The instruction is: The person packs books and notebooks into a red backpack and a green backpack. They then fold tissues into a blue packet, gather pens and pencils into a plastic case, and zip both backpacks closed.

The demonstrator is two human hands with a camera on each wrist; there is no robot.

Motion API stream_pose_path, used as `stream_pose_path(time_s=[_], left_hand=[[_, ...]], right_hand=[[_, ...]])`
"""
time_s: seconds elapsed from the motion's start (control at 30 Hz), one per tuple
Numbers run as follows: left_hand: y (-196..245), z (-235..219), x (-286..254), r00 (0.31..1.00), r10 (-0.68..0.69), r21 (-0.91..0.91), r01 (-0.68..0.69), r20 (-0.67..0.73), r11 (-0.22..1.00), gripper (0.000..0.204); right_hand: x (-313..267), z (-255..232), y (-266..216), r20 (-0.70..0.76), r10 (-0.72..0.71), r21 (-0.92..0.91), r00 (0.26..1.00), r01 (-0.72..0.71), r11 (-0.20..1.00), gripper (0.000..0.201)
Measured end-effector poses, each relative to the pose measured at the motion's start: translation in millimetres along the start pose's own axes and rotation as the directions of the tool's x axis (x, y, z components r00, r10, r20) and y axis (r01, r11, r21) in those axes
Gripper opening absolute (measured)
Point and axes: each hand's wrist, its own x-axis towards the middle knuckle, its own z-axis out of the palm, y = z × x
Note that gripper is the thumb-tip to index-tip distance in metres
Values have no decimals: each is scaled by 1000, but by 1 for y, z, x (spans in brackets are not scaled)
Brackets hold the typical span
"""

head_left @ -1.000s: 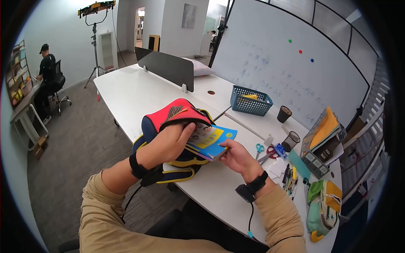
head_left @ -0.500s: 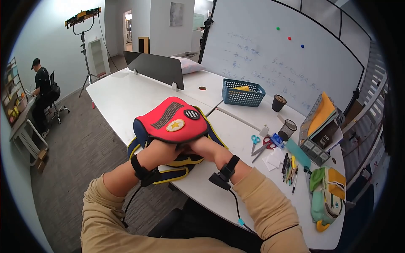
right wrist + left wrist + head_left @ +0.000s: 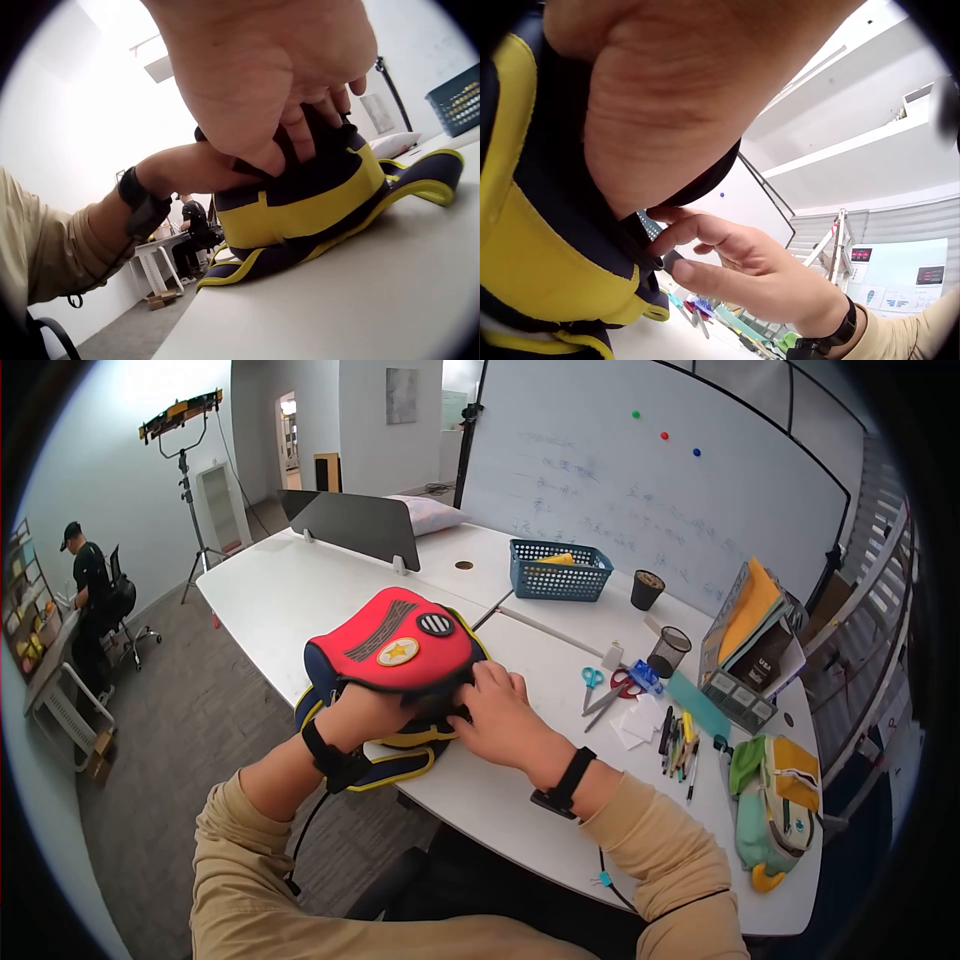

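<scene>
A navy and yellow backpack with a red flap lies on the table's near edge. The flap carries a gold star patch and a striped round patch. My left hand reaches under the flap into the opening, its fingers hidden inside. At the right side of the opening is my right hand, fingertips right at the bag's edge. In the left wrist view its thumb and forefinger stand apart with loosely bent fingers. No book shows now.
Right of the backpack lie scissors, white paper pieces, and several pens. A green and yellow bag rests at the right edge. Farther back stand a blue basket, a mesh cup and a file holder.
A blue and yellow book, held by my right hand, went under the flap and out of sight. The flap came down over the opening. My right hand then drew back to the bag's right edge.
</scene>
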Motion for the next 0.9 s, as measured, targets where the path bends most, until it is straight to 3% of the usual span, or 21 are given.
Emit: stream_pose_path(time_s=[0.07,0.2,0.3,0.33,0.43,0.57,0.6,0.73,0.8,0.9], left_hand=[[2,1,-1,1000,22,14,-22,-8,1000,65],[40,-10,8,940,-222,-24,236,258,971,59],[73,-2,17,960,-209,-344,263,187,901,53],[89,-5,25,956,-188,-374,263,225,889,47],[123,1,50,982,-24,-349,90,188,933,44],[163,34,90,965,58,-485,76,256,871,43],[174,44,103,959,93,-494,53,266,868,43],[214,101,144,942,202,-523,-34,269,852,46],[233,129,165,918,237,-504,-47,319,862,54],[255,174,182,927,337,-455,-231,167,860,63]], right_hand=[[-21,-5,12,-53,-5,94,999,10,996,28],[-74,-41,40,-21,76,233,997,-69,970,25],[-122,-65,74,-59,221,291,973,-195,937,26],[-141,-68,92,-125,256,275,959,-214,937,24],[-195,-97,132,-291,423,336,858,-322,885,18],[-257,-132,172,-308,665,309,680,-590,746,20],[-269,-140,179,-247,759,392,602,-654,647,21],[-315,-127,218,-328,788,429,521,-661,616,28],[-328,-117,226,-384,755,380,532,-655,654,34],[-337,-106,230,-433,723,303,538,-668,679,47]])
